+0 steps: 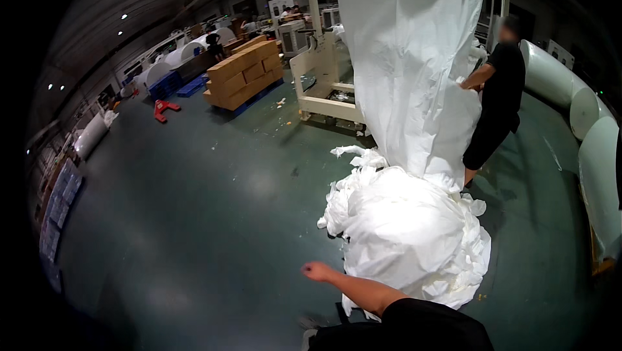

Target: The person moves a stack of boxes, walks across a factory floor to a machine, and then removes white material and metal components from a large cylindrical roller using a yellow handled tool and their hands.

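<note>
Large, dim workshop; green floor point(194, 221), glossy under the lamps. From my station I see a cream metal frame point(330, 107), with a broad white sheet point(411, 46) hanging from it. The sheet runs down to a big crumpled heap point(414, 228) of the same white material on the floor. White rolls point(554, 76) line the right side; cardboard boxes point(243, 76) are stacked on a blue pallet point(262, 96) to the left. A co-worker in black point(505, 85) stands right of the sheet, one hand point(468, 83) against its edge. Farther off, a red pallet truck point(166, 109).

Smallest item: what I take to be my right hand point(315, 271), out left of the heap's lower part, forearm crossing in front of it. Fingers look curled; I cannot tell if they hold anything. Left hand out of view, state unknown.

Handling, my estimate: material thin, soft, limp, each layer light, but the heap bulky and weighty together. Smooth folds may slip. Best hold: a bunched fistful at the loose tail point(350, 151) or the gathered rim.
</note>
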`<control>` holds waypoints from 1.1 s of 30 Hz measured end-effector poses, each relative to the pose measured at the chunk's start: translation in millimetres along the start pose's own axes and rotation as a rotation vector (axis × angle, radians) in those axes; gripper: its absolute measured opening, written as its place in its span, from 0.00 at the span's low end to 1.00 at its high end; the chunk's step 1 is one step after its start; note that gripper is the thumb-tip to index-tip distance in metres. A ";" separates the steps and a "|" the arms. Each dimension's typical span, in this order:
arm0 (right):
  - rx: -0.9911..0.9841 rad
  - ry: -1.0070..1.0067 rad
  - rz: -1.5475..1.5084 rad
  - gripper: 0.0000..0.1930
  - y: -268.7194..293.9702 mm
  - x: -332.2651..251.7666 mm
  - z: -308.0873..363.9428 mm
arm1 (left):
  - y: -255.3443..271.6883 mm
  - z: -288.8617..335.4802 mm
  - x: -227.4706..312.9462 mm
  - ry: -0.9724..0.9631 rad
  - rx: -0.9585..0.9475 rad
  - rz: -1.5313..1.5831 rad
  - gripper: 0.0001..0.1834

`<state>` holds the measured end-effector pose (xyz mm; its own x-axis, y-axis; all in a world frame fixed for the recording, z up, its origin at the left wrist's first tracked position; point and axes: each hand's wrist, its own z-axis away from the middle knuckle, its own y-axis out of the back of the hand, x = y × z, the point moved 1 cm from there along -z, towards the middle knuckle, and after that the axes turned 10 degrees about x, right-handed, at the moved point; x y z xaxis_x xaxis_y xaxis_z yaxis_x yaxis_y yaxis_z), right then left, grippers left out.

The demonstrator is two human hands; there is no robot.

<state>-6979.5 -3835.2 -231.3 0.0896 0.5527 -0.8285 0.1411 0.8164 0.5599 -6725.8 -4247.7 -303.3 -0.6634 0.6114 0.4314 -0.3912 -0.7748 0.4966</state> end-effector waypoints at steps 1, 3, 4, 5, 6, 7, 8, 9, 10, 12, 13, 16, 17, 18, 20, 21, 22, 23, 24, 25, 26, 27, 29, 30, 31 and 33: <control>0.031 -0.005 -0.101 0.16 0.9 -35.3 -43.1 | 12.9 -22.1 19.1 -0.002 0.000 0.009 0.20; 0.093 0.001 -0.198 0.15 2.5 -61.3 -111.6 | 42.8 -71.4 62.3 -0.014 -0.002 0.016 0.19; 0.129 0.001 -0.205 0.15 1.9 -53.6 -141.1 | 65.2 -101.2 89.8 -0.030 0.001 0.006 0.18; 0.166 0.001 -0.211 0.15 2.8 -44.0 -168.6 | 84.7 -126.3 113.7 -0.044 0.006 0.000 0.17; 0.204 -0.120 -0.139 0.15 4.6 -5.6 -180.9 | 100.7 -155.2 146.2 -0.068 -0.005 -0.012 0.17; 0.230 -0.237 -0.061 0.15 3.4 37.0 -177.8 | 118.5 -186.8 176.5 -0.092 -0.014 -0.021 0.16; 0.126 -0.368 -0.009 0.16 -2.7 57.0 -174.7 | 147.2 -219.1 199.3 -0.100 0.012 -0.014 0.15; 0.207 -0.277 0.153 0.17 -5.7 82.5 -155.2 | 174.2 -247.4 224.9 -0.115 0.035 -0.012 0.14; 0.054 -0.427 0.495 0.18 6.6 159.4 -115.7 | 178.6 -282.0 278.9 -0.181 -0.013 -0.037 0.14; -0.042 -0.858 0.499 0.20 -9.4 164.3 -93.2 | 257.1 -347.6 324.9 -0.224 0.090 0.001 0.12; 0.065 -1.038 0.410 0.20 -1.8 181.3 -56.4 | 282.3 -386.1 366.4 -0.292 0.113 0.023 0.12; 0.135 -1.265 0.226 0.16 7.9 195.4 -26.3 | 374.7 -509.8 487.9 -0.610 0.222 0.146 0.10; 0.123 -1.333 0.243 0.16 6.9 200.2 -25.8 | 372.5 -537.1 543.3 -0.616 0.227 0.349 0.08; 0.119 -1.385 0.249 0.16 4.9 204.5 -34.3 | 373.5 -559.0 591.3 -0.620 0.231 0.547 0.06; 0.134 -1.422 0.245 0.15 -5.4 212.1 -88.8 | 384.8 -601.0 659.0 -0.733 0.033 0.514 0.06; 0.173 -1.393 0.246 0.15 -6.7 217.3 -146.5 | 395.3 -623.3 704.0 -0.815 -0.055 0.517 0.07; 0.242 -1.396 0.252 0.15 -5.8 218.9 -191.1 | 371.8 -637.0 724.1 -0.695 0.036 0.458 0.14; 0.372 -1.372 0.254 0.15 -5.2 226.5 -258.7 | 353.4 -642.6 732.4 -0.633 0.077 0.269 0.17; 0.503 -1.338 0.225 0.15 -12.6 226.5 -331.0 | 338.4 -635.5 739.6 -0.570 0.115 0.053 0.20; 0.673 -1.290 0.206 0.15 -22.5 213.8 -414.8 | 336.6 -635.2 751.9 -0.484 0.093 -0.041 0.20; 0.259 -0.959 0.348 0.12 -20.8 186.5 -521.8 | 342.0 -638.0 755.3 -0.404 0.078 -0.067 0.20; -0.105 -0.599 0.635 0.12 -8.1 200.2 -595.5 | 318.3 -638.1 782.5 -0.373 -0.008 -0.107 0.20; 0.055 -0.551 0.434 0.16 21.0 197.4 -717.9 | 280.6 -651.4 838.1 -0.365 -0.144 -0.190 0.19; 0.110 -0.493 0.225 0.20 7.8 106.8 -844.4 | 313.4 -670.9 830.3 -0.287 -0.062 -0.156 0.19; 0.089 -0.425 0.211 0.18 25.4 70.1 -916.6 | 315.2 -688.0 851.9 -0.277 -0.079 -0.163 0.19; 0.271 -0.269 -0.113 0.15 36.9 10.8 -1028.1 | 326.5 -724.6 883.9 -0.255 -0.079 -0.140 0.19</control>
<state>-7987.0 -3627.3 -214.6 0.3086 0.3687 -0.8768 0.4170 0.7761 0.4731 -7902.1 -4076.7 -305.6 -0.4217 0.7264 0.5426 -0.5226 -0.6838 0.5093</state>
